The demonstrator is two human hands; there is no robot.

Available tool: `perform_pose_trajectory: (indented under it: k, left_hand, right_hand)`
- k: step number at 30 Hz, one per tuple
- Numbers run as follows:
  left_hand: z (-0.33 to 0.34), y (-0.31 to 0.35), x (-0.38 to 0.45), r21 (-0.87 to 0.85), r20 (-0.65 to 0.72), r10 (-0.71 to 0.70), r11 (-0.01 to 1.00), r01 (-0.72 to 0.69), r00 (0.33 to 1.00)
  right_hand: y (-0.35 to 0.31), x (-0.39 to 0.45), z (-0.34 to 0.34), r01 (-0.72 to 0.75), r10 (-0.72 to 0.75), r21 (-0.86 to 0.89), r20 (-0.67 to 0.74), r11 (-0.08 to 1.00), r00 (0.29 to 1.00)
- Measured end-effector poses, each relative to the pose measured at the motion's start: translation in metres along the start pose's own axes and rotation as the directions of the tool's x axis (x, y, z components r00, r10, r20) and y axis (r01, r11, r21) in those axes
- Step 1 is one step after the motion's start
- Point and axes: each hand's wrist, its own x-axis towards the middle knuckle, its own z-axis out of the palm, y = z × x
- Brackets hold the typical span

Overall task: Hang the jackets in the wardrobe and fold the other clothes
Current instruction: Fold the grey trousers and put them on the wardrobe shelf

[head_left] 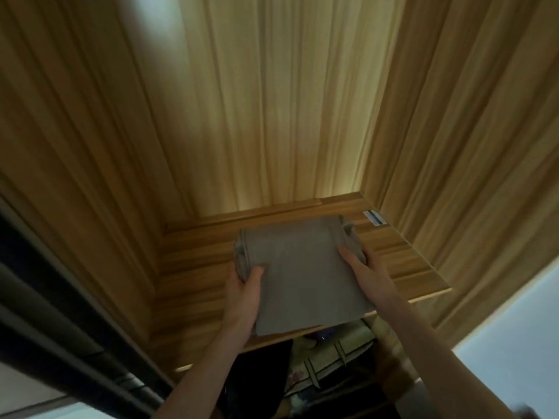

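Since this folded grey-brown cotton garment (299, 276) is soft and floppy, I'm clamping its side edges with my left hand (246, 281) and right hand (360, 267), sliding it onto the wooden wardrobe shelf (193, 267).

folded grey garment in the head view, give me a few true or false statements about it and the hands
1. The folded grey garment lies on a wooden shelf. True.
2. Only one hand touches it. False: the left hand and right hand grip its two sides.
3. It hangs from a hanger. False: it lies flat and folded.
4. Its near edge overhangs the shelf front. True.
5. Other items show below the shelf. True.
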Motion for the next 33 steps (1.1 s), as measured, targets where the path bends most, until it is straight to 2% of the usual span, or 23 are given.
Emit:
perform_pose_trajectory:
  k: [3, 13, 18, 24, 26, 28, 30, 32, 33]
  left_hand:
    - [0.000, -0.004, 0.011, -0.005, -0.044, -0.039, 0.999, 0.039, 0.998]
    - [0.007, -0.045, 0.044, 0.060, -0.162, 0.000, 0.998, 0.009, 0.987]
    - [0.014, -0.053, 0.054, 0.044, -0.133, -0.020, 0.999, 0.026, 0.991]
    - [0.017, -0.062, 0.064, 0.132, -0.131, -0.041, 0.990, 0.058, 0.991]
    - [0.018, -0.064, 0.066, 0.170, -0.146, -0.055, 0.982, 0.079, 0.988]
    - [0.019, -0.065, 0.067, 0.237, -0.168, -0.043, 0.968, 0.082, 0.985]
    - [0.020, -0.068, 0.068, 0.480, -0.214, 0.036, 0.874, 0.073, 0.976]
    - [0.021, -0.070, 0.063, 0.765, -0.195, 0.179, 0.643, 0.036, 0.964]
    - [0.021, -0.073, 0.060, 0.849, -0.118, 0.264, 0.528, -0.041, 0.957]
  right_hand:
    - [-0.001, 0.019, 0.006, 0.007, -0.006, -0.029, 0.053, 1.000, 0.999]
    - [0.036, 0.072, 0.011, 0.058, -0.039, -0.100, 0.183, 0.993, 0.982]
    - [0.053, 0.084, 0.010, 0.092, -0.074, -0.101, 0.174, 0.991, 0.982]
    - [0.078, 0.097, 0.009, 0.086, -0.060, -0.186, 0.142, 0.979, 0.988]
    - [0.080, 0.097, 0.010, 0.091, -0.061, -0.249, 0.126, 0.964, 0.990]
    - [0.081, 0.097, 0.012, 0.106, -0.078, -0.404, 0.087, 0.909, 0.993]
    - [0.080, 0.094, 0.013, 0.105, -0.123, -0.655, 0.019, 0.748, 0.992]
    - [0.080, 0.090, 0.017, 0.161, -0.295, -0.823, -0.009, 0.545, 0.955]
    - [0.080, 0.087, 0.018, 0.251, -0.418, -0.843, 0.034, 0.476, 0.908]
